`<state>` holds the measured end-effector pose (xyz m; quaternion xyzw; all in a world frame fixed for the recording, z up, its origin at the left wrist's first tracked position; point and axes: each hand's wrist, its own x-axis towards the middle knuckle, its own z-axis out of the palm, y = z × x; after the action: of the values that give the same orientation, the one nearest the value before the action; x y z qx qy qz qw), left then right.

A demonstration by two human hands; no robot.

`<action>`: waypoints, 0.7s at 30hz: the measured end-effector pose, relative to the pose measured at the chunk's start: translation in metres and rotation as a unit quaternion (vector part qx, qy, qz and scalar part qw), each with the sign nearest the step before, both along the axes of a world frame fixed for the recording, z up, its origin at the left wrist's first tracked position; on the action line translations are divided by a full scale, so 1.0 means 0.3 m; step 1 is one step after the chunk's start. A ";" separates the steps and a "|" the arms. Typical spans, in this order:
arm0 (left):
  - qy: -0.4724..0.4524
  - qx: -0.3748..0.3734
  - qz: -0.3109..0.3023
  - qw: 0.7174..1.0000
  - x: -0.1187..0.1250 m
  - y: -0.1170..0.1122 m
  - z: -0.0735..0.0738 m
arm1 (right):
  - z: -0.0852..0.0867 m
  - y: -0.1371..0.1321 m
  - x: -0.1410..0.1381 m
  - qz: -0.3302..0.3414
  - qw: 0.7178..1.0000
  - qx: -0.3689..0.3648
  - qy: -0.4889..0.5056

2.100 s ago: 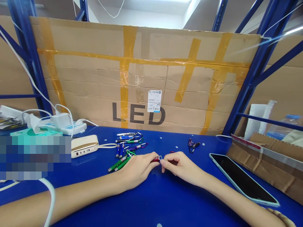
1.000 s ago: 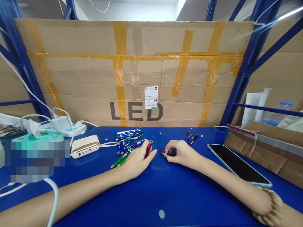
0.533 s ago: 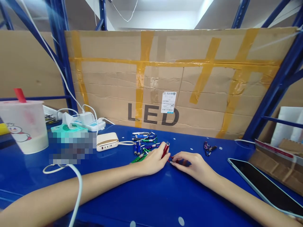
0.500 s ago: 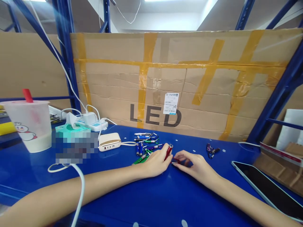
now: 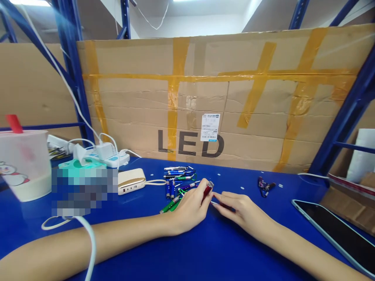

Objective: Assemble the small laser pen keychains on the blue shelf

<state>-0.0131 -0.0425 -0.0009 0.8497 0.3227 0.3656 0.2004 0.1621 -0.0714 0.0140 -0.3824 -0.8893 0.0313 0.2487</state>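
Note:
My left hand (image 5: pixel 190 207) is closed around a small red metal tube (image 5: pixel 207 189) with a silver end, like a mini flashlight, held tilted up. Close to its right, my right hand (image 5: pixel 236 207) pinches something thin and dark red with a pale tip; the fingers hide most of it. The fingertips of both hands nearly meet. Behind and left of my left hand lies a pile of similar blue, silver and purple tubes (image 5: pixel 178 172). Some green tubes (image 5: pixel 170 204) stick out beside my left wrist.
A cluster of dark straps or clips (image 5: pixel 265 187) lies to the right. A phone or tablet (image 5: pixel 331 230) is at the right edge. On the left stand a white power bank (image 5: pixel 131 182), a cup (image 5: pixel 27 168) and a white cable (image 5: pixel 91 238) crossing my forearm. A cardboard sheet (image 5: pixel 140 109) rises behind.
The view has shifted slightly. My right fingers have closed more and come nearer the red tube, which stays in my left hand.

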 end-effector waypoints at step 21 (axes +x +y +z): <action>0.074 -0.055 -0.011 0.996 0.023 -0.001 -0.012 | -0.014 -0.007 0.010 -0.049 0.982 0.118 0.143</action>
<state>-0.0062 -0.0429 -0.0045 0.8656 0.3466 0.2812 0.2270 0.1651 -0.0736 0.0097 -0.3854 -0.8223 -0.0316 0.4174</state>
